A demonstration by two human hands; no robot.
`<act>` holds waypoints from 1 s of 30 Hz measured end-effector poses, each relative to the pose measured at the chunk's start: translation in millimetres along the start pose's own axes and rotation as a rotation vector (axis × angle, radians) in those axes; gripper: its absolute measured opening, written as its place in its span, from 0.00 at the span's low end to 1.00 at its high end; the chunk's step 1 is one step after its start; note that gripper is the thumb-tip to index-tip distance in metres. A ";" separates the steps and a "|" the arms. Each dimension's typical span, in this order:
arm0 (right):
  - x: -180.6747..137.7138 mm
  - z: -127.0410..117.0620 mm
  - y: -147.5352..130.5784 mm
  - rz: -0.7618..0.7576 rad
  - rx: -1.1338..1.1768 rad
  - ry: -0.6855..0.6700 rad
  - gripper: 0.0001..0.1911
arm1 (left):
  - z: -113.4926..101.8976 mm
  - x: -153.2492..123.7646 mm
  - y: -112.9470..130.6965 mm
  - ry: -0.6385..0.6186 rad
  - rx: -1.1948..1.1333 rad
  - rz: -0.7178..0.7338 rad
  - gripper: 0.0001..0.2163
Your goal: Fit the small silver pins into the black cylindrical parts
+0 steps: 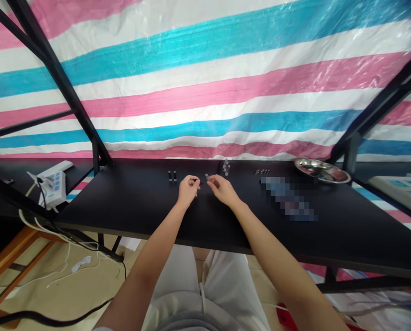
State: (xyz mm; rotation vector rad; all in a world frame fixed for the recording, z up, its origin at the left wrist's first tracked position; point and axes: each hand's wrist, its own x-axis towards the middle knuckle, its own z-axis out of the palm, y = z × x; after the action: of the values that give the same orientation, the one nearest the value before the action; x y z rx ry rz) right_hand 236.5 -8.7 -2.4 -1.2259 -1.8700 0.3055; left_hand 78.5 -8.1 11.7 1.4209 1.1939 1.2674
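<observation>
Both of my hands are raised just above the middle of a black table (129, 202). My left hand (188, 189) has its fingers curled together in a pinch on something too small to make out. My right hand (222, 189) pinches a small clear tube-like piece (207, 176) between thumb and forefinger, its tip pointing toward the left hand. The two hands are a few centimetres apart. Two small dark upright pieces (172, 176) stand on the table just left of my left hand. A cluster of small clear pieces (225, 167) stands behind my right hand.
A round metal dish (322, 170) sits at the table's back right, with a row of tiny dark parts (262, 172) near it. A white power strip (54, 181) with cables lies on the left. Black frame posts rise at both sides; a striped tarp hangs behind.
</observation>
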 end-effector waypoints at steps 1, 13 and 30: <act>-0.1 1.9 -1.9 -0.022 0.049 -0.021 0.09 | 0.3 -0.4 -0.2 -0.029 -0.002 0.006 0.06; 3.3 2.8 -0.5 0.008 0.121 -0.170 0.07 | 3.9 -1.5 -1.8 -0.189 0.014 -0.085 0.04; 22.2 -8.6 56.2 0.434 -0.208 0.119 0.07 | 0.5 -10.8 -2.9 -0.115 0.729 0.234 0.07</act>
State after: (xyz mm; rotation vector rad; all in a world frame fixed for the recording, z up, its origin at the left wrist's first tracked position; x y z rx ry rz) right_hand 275.2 35.3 -19.6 -1.7549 -1.5509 0.2665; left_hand 78.4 -18.3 7.0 2.1768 1.5228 0.9045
